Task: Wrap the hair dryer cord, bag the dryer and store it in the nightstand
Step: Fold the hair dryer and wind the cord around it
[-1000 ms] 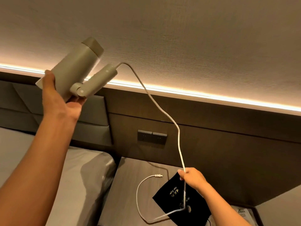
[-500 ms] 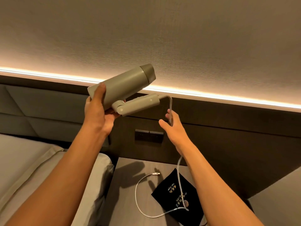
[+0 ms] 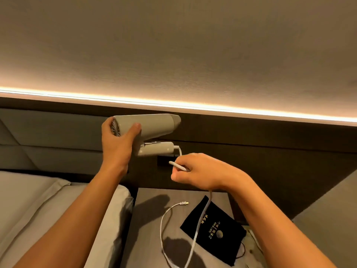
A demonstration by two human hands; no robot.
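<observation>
Right hand [image 3: 201, 172] pinches the white cord [image 3: 178, 165] just below the folded handle. Left hand [image 3: 117, 140] grips the hair dryer [image 3: 152, 125] barrel by its intake end. Slack and plug [image 3: 184, 203] trail below onto the table [image 3: 148, 209], across the black bag [image 3: 214, 231]. Recommended: wind snug, even loops (no kinking at the strain relief).

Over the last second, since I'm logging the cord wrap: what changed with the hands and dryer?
The left hand brought the hair dryer down from overhead to level. The right hand slid up the cord from near the nightstand and now grips it by the handle. Unchanged: plug and black bag lie on the nightstand.
</observation>
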